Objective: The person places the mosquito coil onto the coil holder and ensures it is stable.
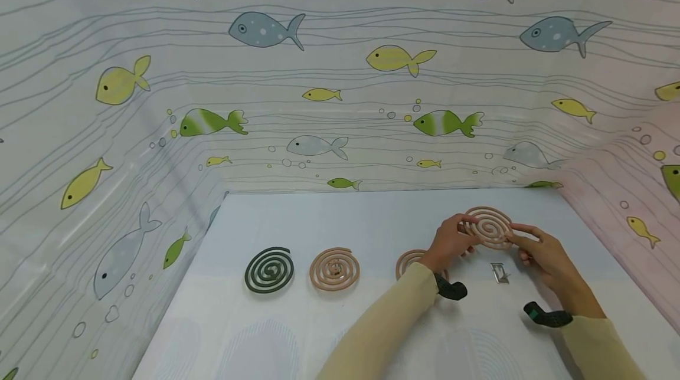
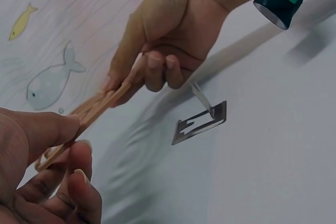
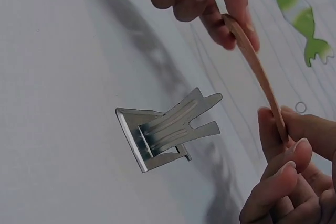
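Above the far right of the table, both hands hold a brown mosquito coil (image 1: 487, 228) between them. My left hand (image 1: 448, 244) pinches its left edge between thumb and fingers. On the opposite edge, my right hand (image 1: 547, 256) pinches it the same way. Seen almost edge-on in the right wrist view, the coil (image 3: 257, 72) is tilted. Below it, a small metal coil stand (image 3: 168, 132) lies on the table with a forked tongue bent up from its frame. In the head view this stand (image 1: 499, 272) sits just left of the right hand.
To the left lie a dark green coil (image 1: 268, 270) and a brown coil (image 1: 334, 269), each with something small at its centre. Another brown coil (image 1: 408, 257) is partly hidden behind the left forearm. Fish-patterned sheeting (image 1: 319, 120) encloses the back and sides of the white table (image 1: 297, 215).
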Motion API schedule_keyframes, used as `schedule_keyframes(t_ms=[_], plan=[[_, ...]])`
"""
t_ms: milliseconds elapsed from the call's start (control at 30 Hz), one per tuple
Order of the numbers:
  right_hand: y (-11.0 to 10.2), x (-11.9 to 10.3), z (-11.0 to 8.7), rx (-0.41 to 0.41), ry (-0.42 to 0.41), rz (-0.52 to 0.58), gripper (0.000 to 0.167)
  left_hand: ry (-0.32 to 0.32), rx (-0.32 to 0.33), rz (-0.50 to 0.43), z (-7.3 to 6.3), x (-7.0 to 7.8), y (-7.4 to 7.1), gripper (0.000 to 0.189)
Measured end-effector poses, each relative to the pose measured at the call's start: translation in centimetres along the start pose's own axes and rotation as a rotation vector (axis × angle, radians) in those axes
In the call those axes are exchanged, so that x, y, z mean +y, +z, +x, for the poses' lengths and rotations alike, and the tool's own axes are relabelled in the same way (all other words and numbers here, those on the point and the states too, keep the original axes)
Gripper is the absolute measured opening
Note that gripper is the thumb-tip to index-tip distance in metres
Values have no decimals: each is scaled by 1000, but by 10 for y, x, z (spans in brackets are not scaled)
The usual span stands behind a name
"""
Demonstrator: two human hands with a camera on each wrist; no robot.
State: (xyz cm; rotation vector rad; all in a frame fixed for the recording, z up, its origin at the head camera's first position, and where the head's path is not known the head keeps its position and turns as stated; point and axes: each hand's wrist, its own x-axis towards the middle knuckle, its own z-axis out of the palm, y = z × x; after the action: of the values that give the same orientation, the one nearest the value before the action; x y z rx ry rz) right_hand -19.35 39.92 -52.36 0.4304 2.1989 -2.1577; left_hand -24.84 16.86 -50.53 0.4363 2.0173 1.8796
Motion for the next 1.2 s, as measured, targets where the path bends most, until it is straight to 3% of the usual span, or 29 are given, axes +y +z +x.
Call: schedule_keyframes(t_ms=[267, 467, 800, 1200], plan=[[2, 2, -8, -22, -33, -66, 44, -23, -7, -48, -6, -3, -1, 33], [2, 0, -17, -46, -109, -9, 33, 14, -42, -50, -7, -3, 0, 31], [5, -1, -25, -93, -188, 33, 24, 19, -69, 1, -16, 5, -2, 32], [8, -3, -37, -88, -195, 32, 25, 66, -162, 34, -27, 8, -8, 31]])
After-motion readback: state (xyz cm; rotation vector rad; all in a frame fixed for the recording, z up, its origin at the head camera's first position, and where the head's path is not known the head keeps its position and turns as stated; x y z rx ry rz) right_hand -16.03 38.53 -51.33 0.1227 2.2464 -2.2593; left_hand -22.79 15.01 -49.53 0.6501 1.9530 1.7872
